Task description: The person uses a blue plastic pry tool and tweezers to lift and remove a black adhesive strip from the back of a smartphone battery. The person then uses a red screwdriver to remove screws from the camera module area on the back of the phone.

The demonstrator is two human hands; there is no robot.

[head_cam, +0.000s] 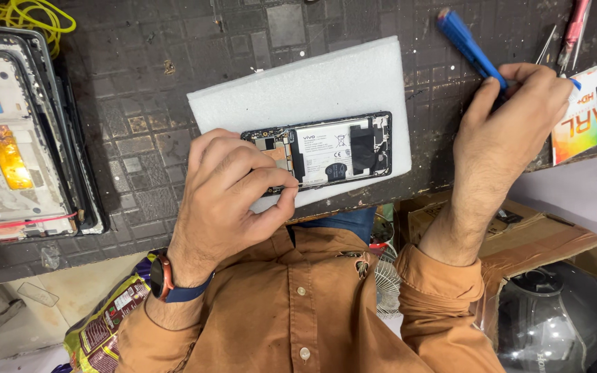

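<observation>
- Phone point(326, 152) with its back off lies on a white foam pad point(298, 86) near the surface's front edge; the left hand point(233, 183) rests on its left end, thumb and forefinger pinched narrow, on what I cannot tell
- Right hand point(513, 117) holds a blue screwdriver point(468, 45), its grip closed on the handle, well right of the phone
- Steadying the phone flat on the foam seems wise
- Stacked phone frames point(22, 131) lie left, tweezers point(547, 43) and a colourful card point(582, 121) right; nothing blocks the phone

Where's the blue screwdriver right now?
In the head view, upper right: the right hand holds the blue screwdriver above the dark bench, right of the white foam pad.
</observation>
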